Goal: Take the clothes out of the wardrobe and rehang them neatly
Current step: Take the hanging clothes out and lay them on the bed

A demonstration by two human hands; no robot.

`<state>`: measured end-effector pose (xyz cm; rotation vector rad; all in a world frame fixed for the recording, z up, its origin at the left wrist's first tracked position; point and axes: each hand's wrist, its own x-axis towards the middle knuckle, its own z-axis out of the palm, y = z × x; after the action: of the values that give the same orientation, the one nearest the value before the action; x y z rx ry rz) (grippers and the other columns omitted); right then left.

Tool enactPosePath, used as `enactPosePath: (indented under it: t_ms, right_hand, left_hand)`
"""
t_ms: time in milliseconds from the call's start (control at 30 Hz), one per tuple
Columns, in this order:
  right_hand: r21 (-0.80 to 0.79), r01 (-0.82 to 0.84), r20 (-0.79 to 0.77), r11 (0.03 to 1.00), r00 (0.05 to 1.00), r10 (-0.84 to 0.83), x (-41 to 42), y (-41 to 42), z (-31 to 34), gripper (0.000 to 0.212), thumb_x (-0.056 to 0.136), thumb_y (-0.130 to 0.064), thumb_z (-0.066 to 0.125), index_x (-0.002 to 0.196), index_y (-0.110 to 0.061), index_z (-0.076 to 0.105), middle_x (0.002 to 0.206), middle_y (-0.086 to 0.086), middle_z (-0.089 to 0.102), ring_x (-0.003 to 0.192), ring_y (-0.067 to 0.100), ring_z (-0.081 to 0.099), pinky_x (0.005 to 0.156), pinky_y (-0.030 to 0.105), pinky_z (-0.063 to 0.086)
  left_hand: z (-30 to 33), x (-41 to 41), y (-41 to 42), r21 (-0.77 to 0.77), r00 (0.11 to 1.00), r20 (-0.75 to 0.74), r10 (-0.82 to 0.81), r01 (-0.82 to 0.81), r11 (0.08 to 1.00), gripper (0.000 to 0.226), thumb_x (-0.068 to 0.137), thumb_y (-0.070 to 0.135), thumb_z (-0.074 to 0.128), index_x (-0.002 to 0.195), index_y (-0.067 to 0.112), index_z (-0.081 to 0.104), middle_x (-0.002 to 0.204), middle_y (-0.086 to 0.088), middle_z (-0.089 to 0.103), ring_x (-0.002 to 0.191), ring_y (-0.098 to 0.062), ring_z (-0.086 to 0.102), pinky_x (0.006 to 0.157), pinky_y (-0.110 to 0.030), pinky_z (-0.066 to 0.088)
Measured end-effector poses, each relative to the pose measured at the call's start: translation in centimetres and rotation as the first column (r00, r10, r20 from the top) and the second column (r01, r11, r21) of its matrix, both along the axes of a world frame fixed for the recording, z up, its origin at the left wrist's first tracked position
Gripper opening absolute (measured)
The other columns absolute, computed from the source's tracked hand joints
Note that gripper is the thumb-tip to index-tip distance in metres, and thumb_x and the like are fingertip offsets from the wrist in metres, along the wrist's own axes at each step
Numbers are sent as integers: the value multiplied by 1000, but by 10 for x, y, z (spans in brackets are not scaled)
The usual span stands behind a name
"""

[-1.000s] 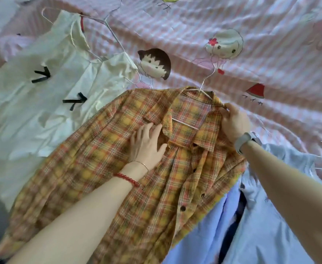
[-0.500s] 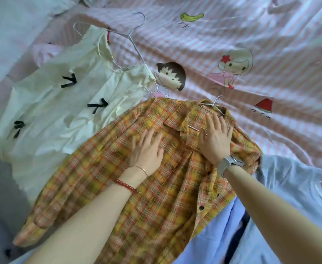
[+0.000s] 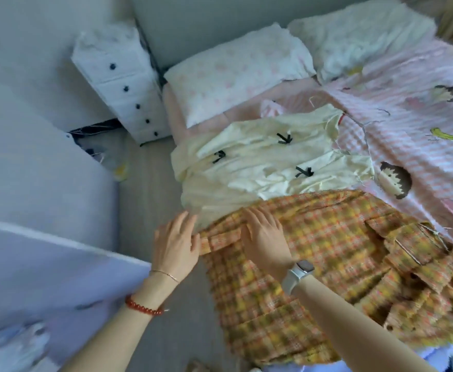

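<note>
Clearly the plaid shirt (image 3: pixel 340 253) is lying flat on the bed (image 3: pixel 421 157), with its lower part hanging over the bed edge toward the floor. Both hands are working at its sleeve. The left hand (image 3: pixel 175 244) is touching the cuff end with its fingers spread and nearly straight; whether the thumb is pinching the cloth under it, I cannot tell. The right hand (image 3: pixel 266 237) is resting flat on the sleeve just beside the left one, fingers straight and a little apart, pressing the cloth down.

I am judging the shirt to be light, soft and limp: it is folding wherever nothing is supporting it, and it is not fragile. The woven cloth is probably not slippery, but it is creasing easily. A good hold, in my view, is at the cuff for pulling the sleeve straight, and at the collar or shoulders for lifting.

Beyond the hands, a cream top (image 3: pixel 260 167) with small black bows is lying partly under the shirt, so its hem is hidden. The picture is blurred, so buttons and the thin wire hanger near the shirt's collar are hard to make out. The shirt's lower edge is meeting the bottom of the frame.
</note>
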<state>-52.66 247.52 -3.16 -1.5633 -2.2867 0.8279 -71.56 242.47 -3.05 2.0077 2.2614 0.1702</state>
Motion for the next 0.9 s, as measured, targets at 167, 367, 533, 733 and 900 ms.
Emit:
enactPosePath:
  t_ms: [167, 367, 533, 733, 900]
  right_hand:
    - [68, -395, 25, 916, 919, 394, -142, -61, 41, 71, 76, -42, 8, 124, -15, 52, 122, 5, 57, 118, 27, 48, 100, 38, 34]
    - [148, -696, -30, 702, 707, 707, -300, -160, 99, 74, 77, -46, 9, 133, -15, 46, 132, 4, 52, 126, 26, 44, 106, 39, 30]
    - [263, -830, -42, 492, 500, 865, -419, -249, 141, 57, 86, -35, 24, 132, -12, 47, 131, 9, 53, 123, 29, 47, 101, 39, 35]
    - [330, -915, -93, 234, 215, 972, -527, -342, 180, 41, 96, -22, 37, 137, -16, 39, 139, 5, 44, 128, 25, 40, 104, 36, 34]
    - [323, -940, -226, 114, 40, 973, -611, -409, 218, 37, 97, -19, 40, 131, -8, 47, 131, 16, 52, 120, 31, 48, 101, 37, 38]
  left_hand:
    - [33, -116, -123, 160, 963, -16, 267, -261, 952, 40, 76, 28, 38, 107, 15, 60, 103, -7, 66, 99, -22, 60, 77, -43, 51]
    - [92, -244, -270, 241, 806, -78, 586, -556, 796, 40, 77, 26, 38, 99, 9, 67, 101, -11, 67, 94, -27, 65, 77, -46, 52]
    - [148, -321, -395, 438, 554, -97, 827, -722, 535, 41, 79, 26, 37, 101, 9, 67, 105, -11, 65, 101, -26, 57, 80, -48, 49]
    - [202, -356, -514, 646, 264, -149, 953, -704, 296, 40, 83, 26, 37, 106, 9, 66, 112, -10, 63, 104, -23, 47, 81, -43, 42]
    - [232, -379, -564, 666, 95, -233, 968, -710, 230, 42, 84, 28, 35, 108, 10, 65, 114, -9, 62, 107, -21, 45, 82, -39, 38]
